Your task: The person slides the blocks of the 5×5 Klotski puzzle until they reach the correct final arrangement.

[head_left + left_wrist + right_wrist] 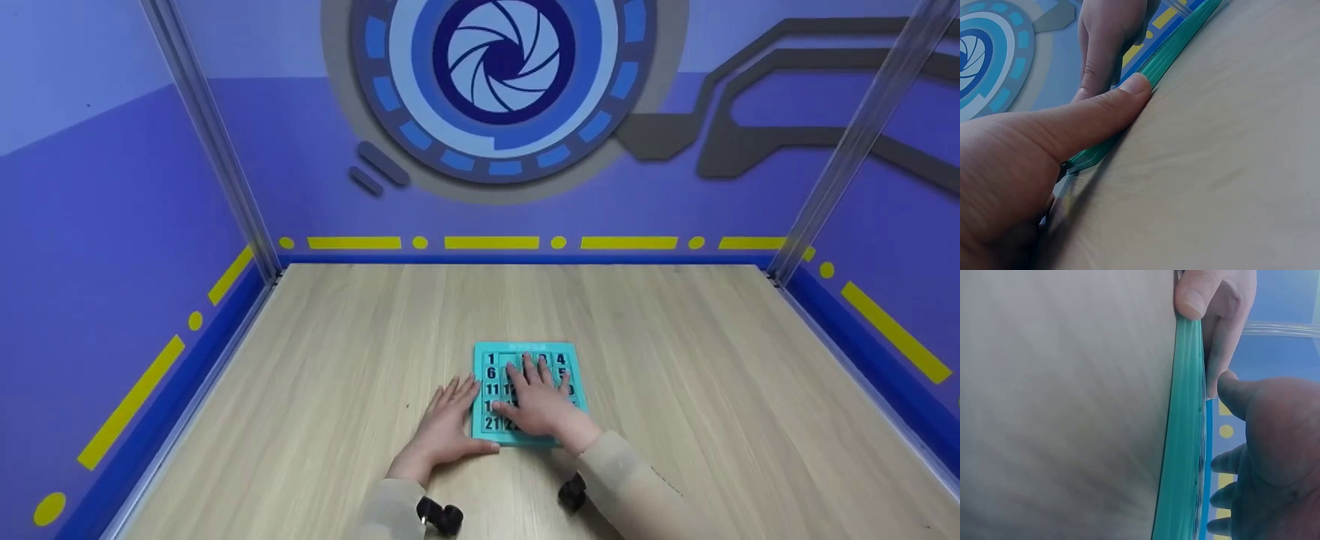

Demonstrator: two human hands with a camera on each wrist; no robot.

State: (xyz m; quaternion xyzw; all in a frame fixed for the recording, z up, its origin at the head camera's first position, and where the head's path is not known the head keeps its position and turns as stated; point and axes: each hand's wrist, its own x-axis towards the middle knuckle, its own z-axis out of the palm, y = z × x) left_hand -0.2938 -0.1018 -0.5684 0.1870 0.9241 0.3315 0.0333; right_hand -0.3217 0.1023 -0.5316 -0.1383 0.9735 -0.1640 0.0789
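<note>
A turquoise number slide puzzle (555, 347) lies flat on the wooden table, with black-numbered tiles in rows. Just right of the "1" tile, the top row seems to have a gap. My right hand (546, 405) is spread over the tiles, fingers extended, covering many numbers. In the right wrist view its fingers (1227, 495) stretch above the puzzle's side. Beside the lower left corner, my left hand (446, 431) rests with fairly straight fingers along the left edge. Its thumb (1100, 112) lies extended against the near edge in the left wrist view.
The wooden table (360, 322) surrounds the puzzle. Purple-blue walls (135, 247) with yellow markings stand at the back and sides, with clear corner posts (217, 150). Small black devices (442, 517) sit at both wrists.
</note>
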